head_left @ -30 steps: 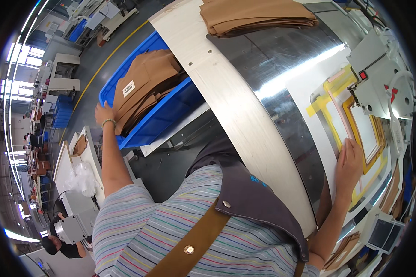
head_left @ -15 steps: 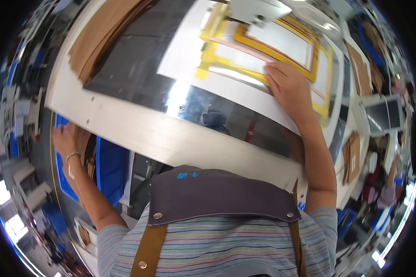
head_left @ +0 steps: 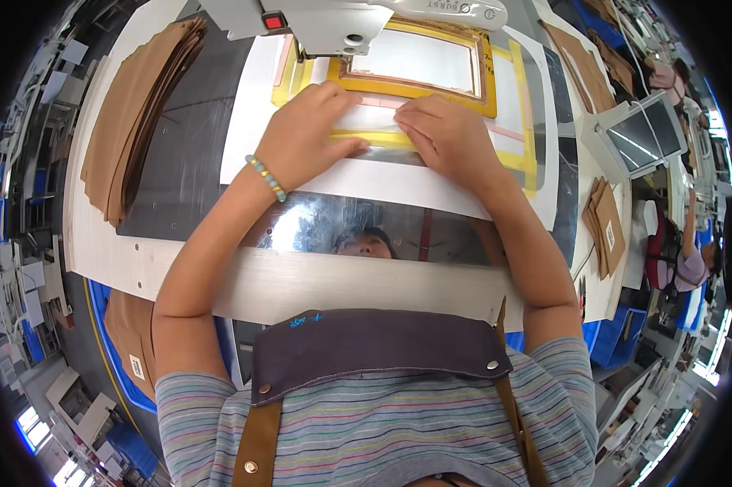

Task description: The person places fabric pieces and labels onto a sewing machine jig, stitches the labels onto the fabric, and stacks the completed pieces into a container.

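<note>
My left hand (head_left: pixel 307 130) is at a taped white template (head_left: pixel 240 142) on the machine table, thumb and fingers apart, fingertips by the lower edge of a yellow rectangular frame (head_left: pixel 488 85). My right hand (head_left: pixel 443 138) has its fingers bent together at a pink strip (head_left: pixel 378 102) just below that frame; what they grip, if anything, is hidden. Yellow tape (head_left: pixel 528 146) borders the template. A white machine head (head_left: pixel 317 24) with a red switch overhangs the frame's upper left. A polished metal plate (head_left: pixel 463 243) lies beneath the white sheet.
Stacks of brown pieces sit at the left (head_left: pixel 131 122) and right (head_left: pixel 601 227). A blue bin (head_left: pixel 102 308) with brown pieces stands below the table's left side, another blue bin (head_left: pixel 613 341) lower right. A monitor (head_left: pixel 634 138) stands right. A co-worker (head_left: pixel 695 268) is at the far right.
My left hand has left the blue bin and come up to the template beside my right hand, which stays near the pink strip. The view has turned toward the machine table.
</note>
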`<action>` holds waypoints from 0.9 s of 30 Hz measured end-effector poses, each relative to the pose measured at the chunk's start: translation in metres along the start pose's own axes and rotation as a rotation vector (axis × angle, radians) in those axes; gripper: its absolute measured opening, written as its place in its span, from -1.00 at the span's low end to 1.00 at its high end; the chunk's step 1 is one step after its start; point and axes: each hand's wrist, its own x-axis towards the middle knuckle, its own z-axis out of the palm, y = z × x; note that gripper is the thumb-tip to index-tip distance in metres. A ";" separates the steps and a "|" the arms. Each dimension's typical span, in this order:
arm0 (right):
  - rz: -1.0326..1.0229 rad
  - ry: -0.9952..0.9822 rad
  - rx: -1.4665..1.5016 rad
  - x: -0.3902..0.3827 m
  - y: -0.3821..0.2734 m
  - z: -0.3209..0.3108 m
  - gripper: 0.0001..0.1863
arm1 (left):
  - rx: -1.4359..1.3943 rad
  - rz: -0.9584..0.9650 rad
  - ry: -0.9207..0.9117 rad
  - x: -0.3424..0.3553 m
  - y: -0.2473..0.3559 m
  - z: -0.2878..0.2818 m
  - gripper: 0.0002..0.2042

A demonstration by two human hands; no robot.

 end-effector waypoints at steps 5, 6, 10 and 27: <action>0.005 -0.036 0.039 -0.006 0.012 -0.004 -0.87 | -0.050 0.004 -0.067 -0.007 -0.013 0.004 -0.77; -0.005 -0.049 0.034 -0.004 0.012 -0.005 -0.87 | -0.074 0.036 -0.081 -0.009 -0.018 0.000 -0.80; -0.001 -0.083 0.057 -0.002 0.012 -0.006 -0.85 | -0.029 0.093 -0.067 -0.010 -0.029 -0.002 -0.85; 0.513 -0.229 0.657 0.038 0.026 -0.058 -0.85 | 0.243 0.489 0.223 0.006 -0.032 -0.020 -0.75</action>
